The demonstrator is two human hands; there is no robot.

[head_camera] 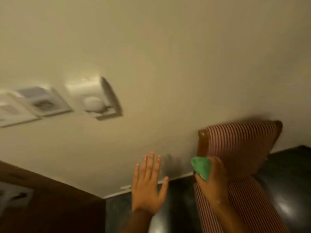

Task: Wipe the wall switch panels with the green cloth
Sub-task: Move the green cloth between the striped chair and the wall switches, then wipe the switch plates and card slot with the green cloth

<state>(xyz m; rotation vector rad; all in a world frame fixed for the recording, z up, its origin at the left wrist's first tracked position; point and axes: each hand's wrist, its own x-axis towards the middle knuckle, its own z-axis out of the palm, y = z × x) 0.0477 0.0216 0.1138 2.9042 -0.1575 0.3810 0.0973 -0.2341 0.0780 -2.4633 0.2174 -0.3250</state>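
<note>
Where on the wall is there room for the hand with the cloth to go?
Bare cream wall stretches between the blurred white switch panels and the red-striped wooden chair. It is crowded low down, where the open left hand, the right hand holding the bunched green cloth and the chair meet.

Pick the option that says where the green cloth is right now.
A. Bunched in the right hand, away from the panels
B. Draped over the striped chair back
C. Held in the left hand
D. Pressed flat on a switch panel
A. The green cloth is bunched in the right hand near the striped chair, well clear of the switch panels on the wall, while the left hand is open and empty.
</note>
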